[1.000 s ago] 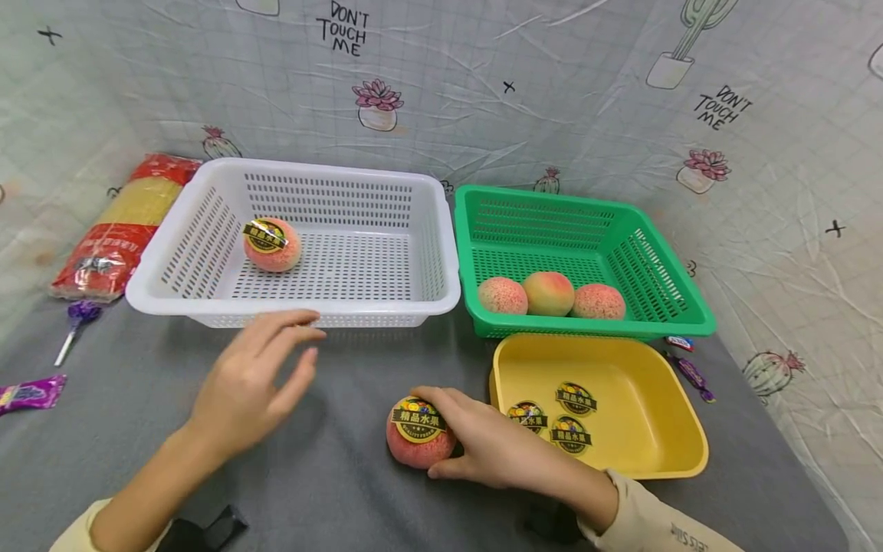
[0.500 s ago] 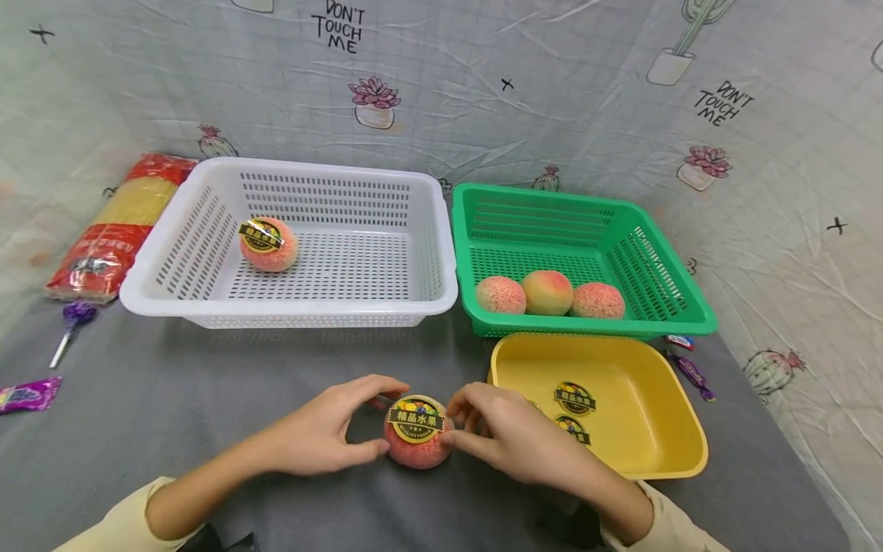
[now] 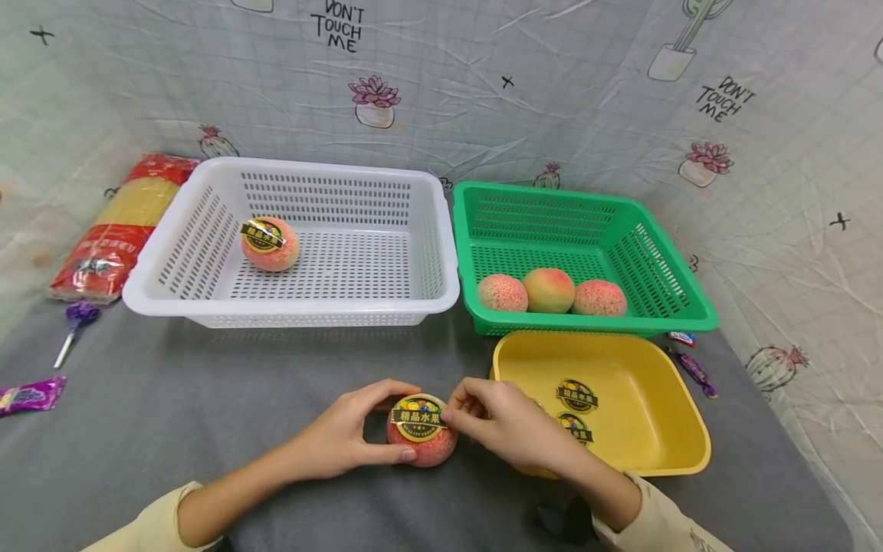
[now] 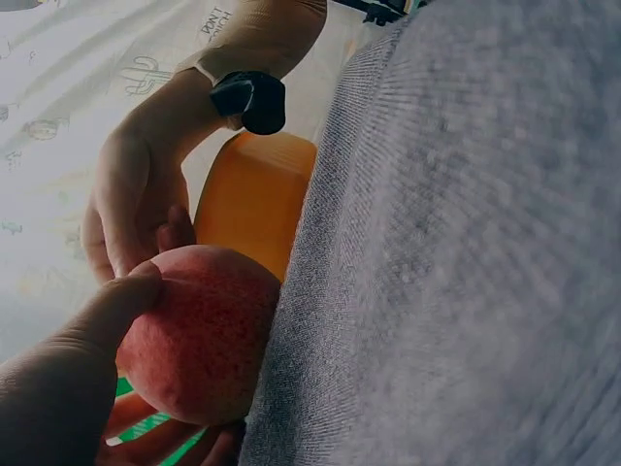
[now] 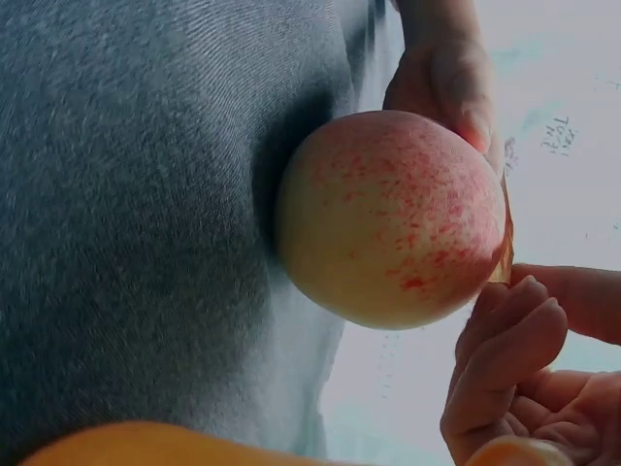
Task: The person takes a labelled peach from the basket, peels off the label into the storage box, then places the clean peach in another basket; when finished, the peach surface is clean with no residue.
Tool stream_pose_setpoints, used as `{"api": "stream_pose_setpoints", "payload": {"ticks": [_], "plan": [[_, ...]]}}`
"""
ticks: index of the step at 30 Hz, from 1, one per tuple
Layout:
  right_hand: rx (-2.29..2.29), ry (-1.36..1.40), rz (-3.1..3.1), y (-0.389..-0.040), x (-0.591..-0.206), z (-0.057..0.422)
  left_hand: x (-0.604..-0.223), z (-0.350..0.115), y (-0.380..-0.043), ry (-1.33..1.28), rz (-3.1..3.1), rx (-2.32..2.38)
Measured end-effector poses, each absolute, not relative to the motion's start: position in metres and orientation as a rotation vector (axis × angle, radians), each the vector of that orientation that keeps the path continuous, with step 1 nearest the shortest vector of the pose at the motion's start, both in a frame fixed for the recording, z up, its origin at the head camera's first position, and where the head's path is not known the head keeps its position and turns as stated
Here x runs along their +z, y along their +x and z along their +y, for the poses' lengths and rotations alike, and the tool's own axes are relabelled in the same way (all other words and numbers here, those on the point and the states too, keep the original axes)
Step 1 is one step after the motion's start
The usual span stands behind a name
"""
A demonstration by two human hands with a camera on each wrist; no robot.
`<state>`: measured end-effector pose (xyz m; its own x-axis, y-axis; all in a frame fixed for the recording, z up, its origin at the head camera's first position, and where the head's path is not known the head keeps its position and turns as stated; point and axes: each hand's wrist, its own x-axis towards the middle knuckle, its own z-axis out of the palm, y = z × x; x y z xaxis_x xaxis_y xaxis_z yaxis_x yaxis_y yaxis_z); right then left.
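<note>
We see a peach [image 3: 436, 451] on the grey worktop [image 3: 331, 353], near the front and between the two hands, with a black and gold round sticker [image 3: 418, 419] lying on its upper side. Our left hand [image 3: 334, 435] comes in from the left and its grip is clamped on the peach: the thumb presses the near left side, while the fingers curve round the far left side, so the fruit sits at the fingertips rather than deep in the palm. In the left wrist view we find the thumb tip flat on the red skin and the fingers across from it, with the peach between them. Our right hand [image 3: 507, 422] is on the other side, its grip together at thumb and forefinger, pinching the right edge of the sticker; the other fingers curl in. The right wrist view shows that edge standing out past the peach into the pinch, and the bulk of the fruit lies outside this grip, just beside the fingertips. Whether those fingertips also touch the skin, we cannot tell. Just beyond the right hand we have a yellow tub [image 3: 638, 383] with more stickers [image 3: 577, 395] lying in it, one partly hidden by the hand. Behind the tub a green basket [image 3: 645, 238] holds three peaches [image 3: 549, 290] in a row, and to its left a white basket [image 3: 359, 253] holds one stickered peach [image 3: 284, 257].
</note>
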<state>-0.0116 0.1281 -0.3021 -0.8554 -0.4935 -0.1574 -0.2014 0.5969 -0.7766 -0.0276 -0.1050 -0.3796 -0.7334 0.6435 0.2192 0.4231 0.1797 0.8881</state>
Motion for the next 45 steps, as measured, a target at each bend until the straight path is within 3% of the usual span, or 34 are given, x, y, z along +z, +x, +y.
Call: {"api": "stream_pose_setpoints", "payload": {"ticks": [9,17,26,32,45], "plan": [[-1.368,-0.562,2.414,-0.011,-0.296,0.134,-0.382,-0.104,-0.027,1.169,2.361,1.552],[-1.465,-0.459,2.468,-0.013,-0.282,0.182,-0.382,-0.105,-0.027,1.131,2.345,1.552],[-1.159,-0.263,2.613,-0.020,-0.296,0.238,-0.383,-0.105,-0.027,1.151,2.361,1.538],[-0.803,-0.247,2.759,-0.033,-0.313,0.243,-0.383,-0.106,-0.027,1.149,2.364,1.554],[-0.608,-0.268,2.864,-0.037,-0.338,0.242,-0.382,-0.106,-0.026,1.184,2.388,1.520]]}}
